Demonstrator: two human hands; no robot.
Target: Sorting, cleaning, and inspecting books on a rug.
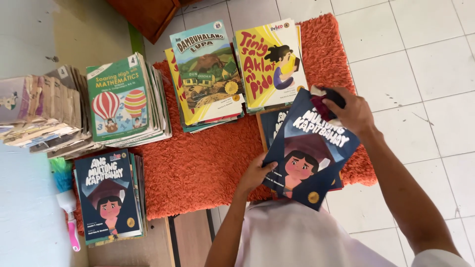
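Dark blue book [309,148] is held tilted just above the orange rug's [198,168] right edge, pinched at its lower-left edge by the left hand [255,173]; the right hand [349,111], clamped on a dark cloth [324,101], is pressed on its top corner.

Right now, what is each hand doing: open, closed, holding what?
Left hand: closed on the lower left edge of the dark blue book.
Right hand: closed on a dark red cloth, pressed against the book's top.
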